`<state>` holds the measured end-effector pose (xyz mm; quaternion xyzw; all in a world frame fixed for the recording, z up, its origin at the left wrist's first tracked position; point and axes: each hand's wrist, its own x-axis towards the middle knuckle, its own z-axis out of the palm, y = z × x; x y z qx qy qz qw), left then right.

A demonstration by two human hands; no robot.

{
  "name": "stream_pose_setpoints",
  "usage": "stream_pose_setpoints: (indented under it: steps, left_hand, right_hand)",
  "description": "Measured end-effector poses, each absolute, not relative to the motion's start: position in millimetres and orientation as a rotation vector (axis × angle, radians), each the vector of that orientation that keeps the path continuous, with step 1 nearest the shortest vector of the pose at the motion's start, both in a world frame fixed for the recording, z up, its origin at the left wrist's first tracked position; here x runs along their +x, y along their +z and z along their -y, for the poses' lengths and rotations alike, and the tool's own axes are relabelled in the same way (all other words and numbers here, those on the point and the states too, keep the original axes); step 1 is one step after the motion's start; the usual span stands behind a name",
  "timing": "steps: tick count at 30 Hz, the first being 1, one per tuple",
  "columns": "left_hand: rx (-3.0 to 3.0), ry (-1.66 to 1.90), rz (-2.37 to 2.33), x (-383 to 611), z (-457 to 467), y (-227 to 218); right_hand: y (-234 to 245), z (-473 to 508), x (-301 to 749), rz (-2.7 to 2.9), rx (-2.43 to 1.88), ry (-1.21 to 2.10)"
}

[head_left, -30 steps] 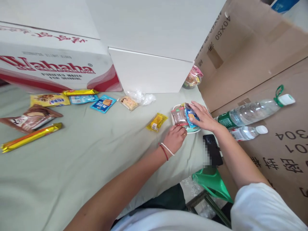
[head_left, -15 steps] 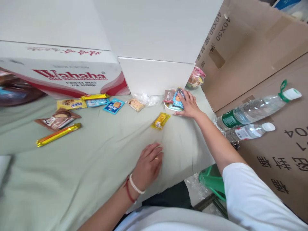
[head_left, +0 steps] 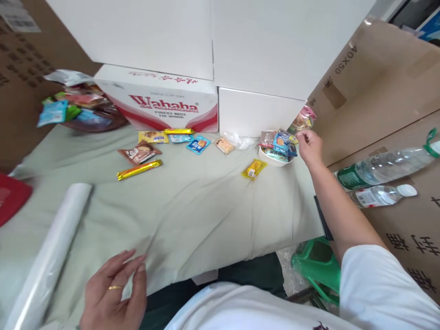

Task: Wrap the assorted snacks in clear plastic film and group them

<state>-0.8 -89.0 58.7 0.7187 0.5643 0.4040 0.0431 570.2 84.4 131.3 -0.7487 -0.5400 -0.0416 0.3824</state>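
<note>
My right hand (head_left: 310, 145) reaches to the far right of the table, its fingers curled beside a white bowl (head_left: 275, 159) piled with snack packets (head_left: 279, 143); whether it pinches anything I cannot make out. My left hand (head_left: 115, 291) hovers low at the near edge of the green cloth (head_left: 192, 211), fingers spread, holding nothing, with a gold ring on it. A roll of clear plastic film (head_left: 51, 256) lies just left of that hand. A yellow packet (head_left: 254, 169) lies on the cloth near the bowl.
Several snack packets (head_left: 161, 146) lie in a row before a Wahaha carton (head_left: 161, 103) and white boxes (head_left: 261, 112). A dark tray of snacks (head_left: 82, 110) stands at the back left. Two water bottles (head_left: 381, 172) lie on cardboard at the right. A green stool (head_left: 316, 263) stands below.
My left hand has pulled back toward me and to the left. My right hand has come off the bowl's packets and sits beside the bowl. The view has swung left, showing the film roll.
</note>
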Motion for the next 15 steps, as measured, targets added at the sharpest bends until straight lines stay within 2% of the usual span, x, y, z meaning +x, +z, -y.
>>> stream_pose_setpoints:
  steps: [3,7,10,15]
  left_hand:
    - [2.016,1.230,-1.831,-18.2,91.6,66.4]
    - [1.821,1.259,-1.763,-32.8,61.6,81.1]
    - [1.949,1.314,-1.791,-39.0,-7.3,91.1]
    - [2.004,1.191,-2.032,-58.0,-179.6,97.9]
  right_hand:
    - [115.1,-44.0,526.4,1.445,-1.970,-0.096]
    - [67.2,29.8,480.4,1.766,-1.979,0.074]
    - [28.8,82.7,466.6,1.867,-1.880,0.192]
    - [-3.7,133.4,458.3,1.764,-1.958,0.101]
